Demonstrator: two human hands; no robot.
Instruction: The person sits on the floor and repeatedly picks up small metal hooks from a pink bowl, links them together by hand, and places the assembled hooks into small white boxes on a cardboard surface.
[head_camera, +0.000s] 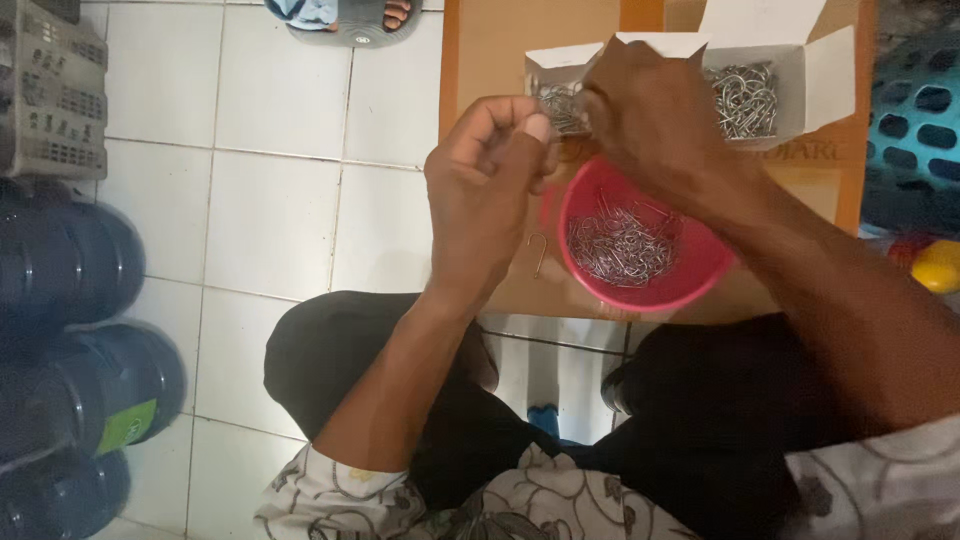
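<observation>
Far left: grey crate above a column of blue water jugs on the white tiled floor.

Centre: left hand raised over the near edge of the low wooden table, fingers curled shut, thumb and forefinger pinched together near the other hand; whatever they pinch is too small to make out. One loose wire hook lies on the table just below this hand, beside the bowl.

Right of centre: pink bowl part-filled with wire hooks, standing on the table. Right hand hangs above it, in front of the open white cardboard box of metal hooks; its fingers are bent toward the left hand, grip hidden, cannot tell.

Judgement: handling goes best with both hands kept directly over the bowl, so a slipped piece lands inside, not on the table.

Far right: teal basket.
</observation>
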